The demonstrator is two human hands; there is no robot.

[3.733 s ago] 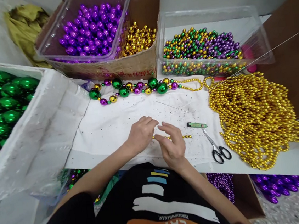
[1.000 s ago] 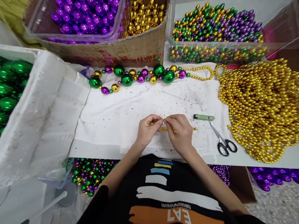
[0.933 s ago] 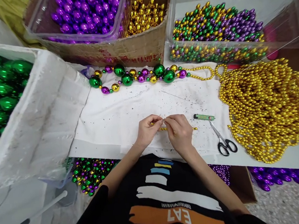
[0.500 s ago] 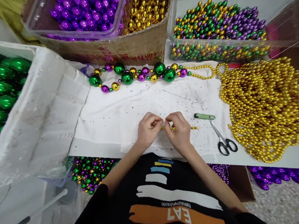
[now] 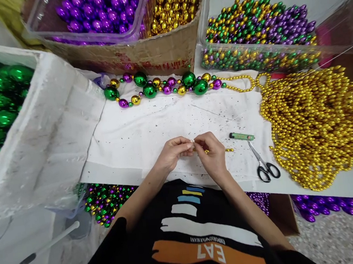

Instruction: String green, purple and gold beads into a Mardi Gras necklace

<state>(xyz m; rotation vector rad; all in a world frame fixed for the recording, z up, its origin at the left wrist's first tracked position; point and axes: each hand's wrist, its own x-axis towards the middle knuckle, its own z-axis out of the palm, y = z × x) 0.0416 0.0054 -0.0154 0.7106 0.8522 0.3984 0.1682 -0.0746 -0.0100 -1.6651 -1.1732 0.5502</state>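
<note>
Over the white cloth [image 5: 126, 133], my left hand [image 5: 173, 152] and my right hand [image 5: 210, 151] meet fingertip to fingertip. Both are closed in a pinch at the end of a thin gold bead strand [image 5: 229, 150]; the exact point held is hidden by the fingers. Part of that strand passes under my right hand and comes out to its right. A green lighter [image 5: 241, 136] lies right of my hands, touching or nearly touching the tip of the scissors [image 5: 267, 168] with black handles. Further back lies a necklace [image 5: 150, 90] of large green, purple and gold beads.
A heap of gold bead strands [image 5: 318, 129] covers the right side. Behind stand a cardboard box [image 5: 118, 60] with purple and gold beads and a clear bin [image 5: 259, 47] of mixed small beads. A white foam box [image 5: 52, 120] of large green beads stands left. Thin thread [image 5: 212, 113] lies on the cloth.
My left hand has turned, its fingers now more stretched and lying flatter against my right fingertips. My right hand has stayed nearly in place.
</note>
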